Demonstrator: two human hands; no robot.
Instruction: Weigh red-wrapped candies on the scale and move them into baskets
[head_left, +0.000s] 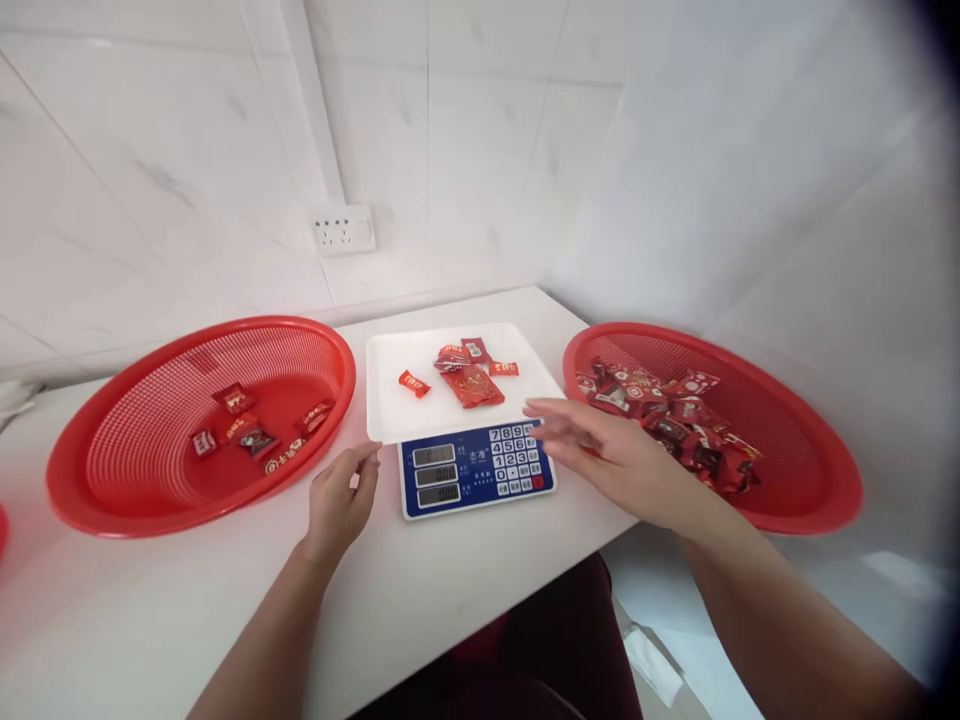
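Note:
A white weighing tray sits on the digital scale, whose blue panel has buttons and three small displays. Several red-wrapped sweets lie on the tray, among them a larger red packet and a small single sweet to the left. My left hand is loosely curled at the tray's front left corner; its fingertips meet or nearly meet the edge, and a gap shows between thumb and fingers. Over the tray's front right corner and the keypad, my right hand stretches its fingers out, holding nothing visible.
On the left stands a red mesh basket with a few wrapped sweets. Another red basket, at the right, holds a larger heap of them. Behind the white table rises a tiled wall with a socket.

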